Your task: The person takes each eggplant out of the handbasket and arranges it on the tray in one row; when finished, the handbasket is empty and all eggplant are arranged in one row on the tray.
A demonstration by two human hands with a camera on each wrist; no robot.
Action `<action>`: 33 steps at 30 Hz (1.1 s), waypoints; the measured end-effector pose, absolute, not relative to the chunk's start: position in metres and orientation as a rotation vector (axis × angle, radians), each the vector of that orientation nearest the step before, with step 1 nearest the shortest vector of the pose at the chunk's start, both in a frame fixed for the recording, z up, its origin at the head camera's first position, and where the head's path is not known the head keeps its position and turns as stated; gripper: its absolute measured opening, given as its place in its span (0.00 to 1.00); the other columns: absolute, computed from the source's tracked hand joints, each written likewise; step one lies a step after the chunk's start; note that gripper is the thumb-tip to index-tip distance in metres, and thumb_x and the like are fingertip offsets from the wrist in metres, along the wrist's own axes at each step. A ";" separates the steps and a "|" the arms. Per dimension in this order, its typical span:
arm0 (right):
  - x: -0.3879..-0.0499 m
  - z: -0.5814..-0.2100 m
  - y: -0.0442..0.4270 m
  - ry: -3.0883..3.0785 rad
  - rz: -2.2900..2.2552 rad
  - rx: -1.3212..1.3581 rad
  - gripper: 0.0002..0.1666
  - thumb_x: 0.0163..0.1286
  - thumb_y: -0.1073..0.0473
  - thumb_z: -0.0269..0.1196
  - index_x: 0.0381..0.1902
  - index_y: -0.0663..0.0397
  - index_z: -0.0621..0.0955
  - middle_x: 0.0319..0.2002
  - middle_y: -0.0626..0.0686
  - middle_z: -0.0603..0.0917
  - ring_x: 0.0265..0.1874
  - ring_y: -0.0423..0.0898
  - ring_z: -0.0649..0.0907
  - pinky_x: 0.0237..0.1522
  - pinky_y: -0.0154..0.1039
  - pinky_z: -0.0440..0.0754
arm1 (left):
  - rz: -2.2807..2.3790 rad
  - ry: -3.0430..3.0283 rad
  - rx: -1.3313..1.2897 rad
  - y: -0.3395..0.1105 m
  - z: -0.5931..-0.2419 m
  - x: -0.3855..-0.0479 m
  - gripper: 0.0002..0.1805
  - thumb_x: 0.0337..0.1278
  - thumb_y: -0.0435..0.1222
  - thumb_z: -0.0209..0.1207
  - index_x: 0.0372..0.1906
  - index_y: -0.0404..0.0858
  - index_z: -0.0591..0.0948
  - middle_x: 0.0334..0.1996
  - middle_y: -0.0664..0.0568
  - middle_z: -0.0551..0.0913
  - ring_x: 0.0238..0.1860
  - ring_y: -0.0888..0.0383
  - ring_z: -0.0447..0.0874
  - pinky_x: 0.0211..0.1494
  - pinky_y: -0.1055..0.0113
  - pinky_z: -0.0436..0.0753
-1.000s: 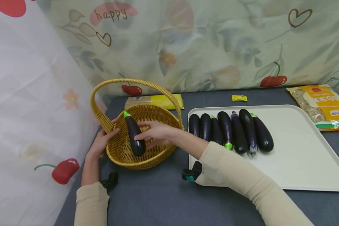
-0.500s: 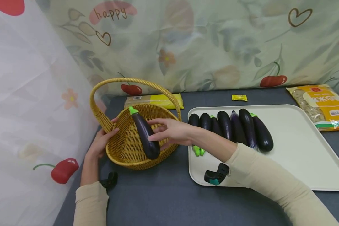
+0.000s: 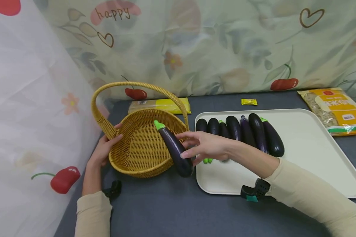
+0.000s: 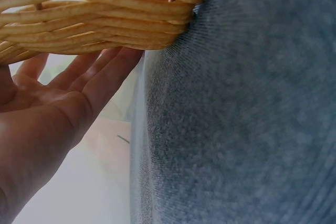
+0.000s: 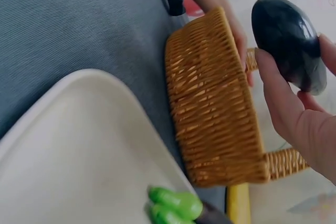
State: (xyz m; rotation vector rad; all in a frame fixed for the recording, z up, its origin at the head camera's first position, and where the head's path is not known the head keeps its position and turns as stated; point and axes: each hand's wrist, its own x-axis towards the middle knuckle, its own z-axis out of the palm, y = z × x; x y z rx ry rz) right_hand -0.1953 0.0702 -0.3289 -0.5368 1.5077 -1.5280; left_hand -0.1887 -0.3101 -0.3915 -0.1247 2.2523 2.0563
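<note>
A dark purple eggplant [image 3: 175, 149] with a green stem is pinched between the thumb and fingers of my right hand [image 3: 209, 146], held over the right front rim of the wicker basket [image 3: 148, 172]. In the right wrist view the eggplant [image 5: 289, 43] shows its rounded end, raised above the basket [image 5: 215, 103]. My left hand [image 3: 105, 148] grips the basket's left side at the foot of the handle, thumb over the rim. From the left wrist view, the fingers of the left hand [image 4: 68, 93] lie against the outside of the weave. No eggplant shows inside the basket.
A white tray [image 3: 308, 158] to the right bears a row of several eggplants [image 3: 258, 133], partly hidden by my right arm. Behind the basket lies a yellow package [image 3: 173, 106]. A small yellow packet [image 3: 249, 102] and an orange-and-clear bag [image 3: 335, 112] lie at the back.
My right hand has carried the eggplant out from over the basket's middle, rightward and toward me, to the rim near the tray. The left hand keeps its hold on the basket.
</note>
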 end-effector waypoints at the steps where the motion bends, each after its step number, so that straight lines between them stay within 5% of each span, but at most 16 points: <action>1: -0.195 -0.330 0.074 1.504 -1.525 -0.540 0.43 0.63 0.65 0.66 0.72 0.54 0.59 0.57 0.62 0.72 0.51 0.55 0.78 0.46 0.54 0.79 | 2.059 2.251 -0.123 -0.310 -0.392 -0.189 0.35 0.67 0.42 0.56 0.75 0.44 0.57 0.70 0.37 0.55 0.55 0.55 0.74 0.46 0.69 0.79; 18: -0.192 -0.352 0.172 1.623 -1.360 -0.589 0.46 0.63 0.63 0.66 0.72 0.62 0.55 0.56 0.63 0.71 0.49 0.54 0.79 0.46 0.52 0.79 | 2.076 2.222 -0.146 -0.310 -0.394 -0.188 0.35 0.67 0.41 0.56 0.75 0.46 0.57 0.70 0.37 0.55 0.52 0.58 0.76 0.45 0.69 0.80; 33: -0.201 -0.355 0.264 1.754 -1.473 -0.444 0.44 0.70 0.65 0.57 0.74 0.63 0.46 0.62 0.63 0.62 0.55 0.51 0.73 0.50 0.52 0.77 | 2.039 2.251 -0.124 -0.312 -0.394 -0.190 0.34 0.68 0.41 0.55 0.75 0.46 0.56 0.72 0.39 0.52 0.61 0.51 0.68 0.48 0.70 0.78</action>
